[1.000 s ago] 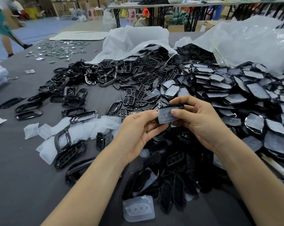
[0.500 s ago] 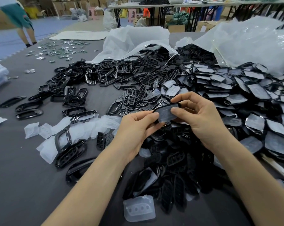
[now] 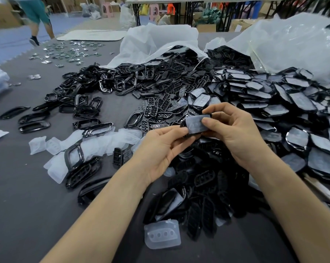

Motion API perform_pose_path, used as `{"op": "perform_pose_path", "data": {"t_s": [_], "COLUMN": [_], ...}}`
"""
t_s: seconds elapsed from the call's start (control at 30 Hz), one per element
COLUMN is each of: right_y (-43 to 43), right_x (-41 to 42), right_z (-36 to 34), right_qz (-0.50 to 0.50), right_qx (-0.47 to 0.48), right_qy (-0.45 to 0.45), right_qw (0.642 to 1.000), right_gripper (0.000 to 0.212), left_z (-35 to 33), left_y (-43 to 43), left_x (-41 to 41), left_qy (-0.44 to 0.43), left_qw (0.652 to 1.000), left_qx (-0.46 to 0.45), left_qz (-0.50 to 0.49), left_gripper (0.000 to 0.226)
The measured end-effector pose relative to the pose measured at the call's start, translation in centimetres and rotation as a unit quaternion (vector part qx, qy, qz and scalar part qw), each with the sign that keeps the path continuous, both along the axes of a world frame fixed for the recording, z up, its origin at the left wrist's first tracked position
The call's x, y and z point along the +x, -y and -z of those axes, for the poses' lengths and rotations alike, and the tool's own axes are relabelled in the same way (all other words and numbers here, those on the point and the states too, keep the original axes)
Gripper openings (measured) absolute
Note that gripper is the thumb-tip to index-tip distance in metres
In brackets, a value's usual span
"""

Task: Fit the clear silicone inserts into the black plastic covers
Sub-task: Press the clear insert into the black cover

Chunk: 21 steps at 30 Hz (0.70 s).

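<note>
1. The left hand (image 3: 160, 149) and the right hand (image 3: 234, 135) hold one black cover (image 3: 207, 115) between them, lifted above the middle of the table (image 3: 27, 205).
2. A clear insert (image 3: 195, 125) lies in the face of that cover, turned toward the camera.
3. The left hand grips the cover's left end. Its thumb lies on the insert's edge and its fingers are curled underneath.
4. The right hand grips the right end. Its thumb presses on the insert and its forefinger is curved over the cover's upper rim.
5. A single loose insert (image 3: 162, 234) with a row of round dimples lies flat near the table's near edge, just beside a dark heap of unfilled covers (image 3: 204, 186) under the forearms.
6. A spread of more clear inserts (image 3: 103, 141) lies toward the table's left side, with a few black frames (image 3: 75, 160) resting on it.
7. A large heap of filled covers (image 3: 293, 111) takes up the table's right side.
8. Two open plastic bags (image 3: 160, 40) lie toward the far edge, and black parts spill out of them.
9. Long black rings (image 3: 33, 126) lie near the left edge, and small shiny metal pieces (image 3: 65, 52) are scattered by the far left corner.
10. Beyond that corner, the legs of a person (image 3: 37, 14) are in view on the floor.
</note>
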State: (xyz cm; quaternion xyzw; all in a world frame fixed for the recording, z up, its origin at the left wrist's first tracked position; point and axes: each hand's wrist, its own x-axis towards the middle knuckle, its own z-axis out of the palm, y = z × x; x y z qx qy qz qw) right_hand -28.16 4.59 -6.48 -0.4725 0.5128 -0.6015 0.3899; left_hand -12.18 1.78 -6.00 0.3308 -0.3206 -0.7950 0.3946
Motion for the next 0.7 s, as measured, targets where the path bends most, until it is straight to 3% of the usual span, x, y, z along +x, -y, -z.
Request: {"op": "perform_pose_path", "data": {"t_s": [0.3,0.47,0.7], "right_y": [-0.3,-0.5,-0.3], "right_x": [-0.7,-0.3,0.4], "right_z": [-0.6,-0.8,-0.1], "right_qz": [-0.031,-0.06,-0.026], "right_qx": [0.021,0.055,0.071], "right_qy": [-0.074,0.066,0.033], "right_qw": [0.997,0.995,0.997], "right_gripper": [0.019,0.025,0.018], "left_z": [0.6,0.5,0.8], "left_y": [0.2,0.1,-0.2], "left_x": [-0.2,-0.2,-0.4], "left_qy": [0.063,0.06,0.138], "left_qw": [0.996,0.994,0.975], "left_qx": [-0.066,-0.091,-0.168], "left_qz": [-0.009,-0.017,-0.049], "left_gripper": [0.011,0.015,0.012]}}
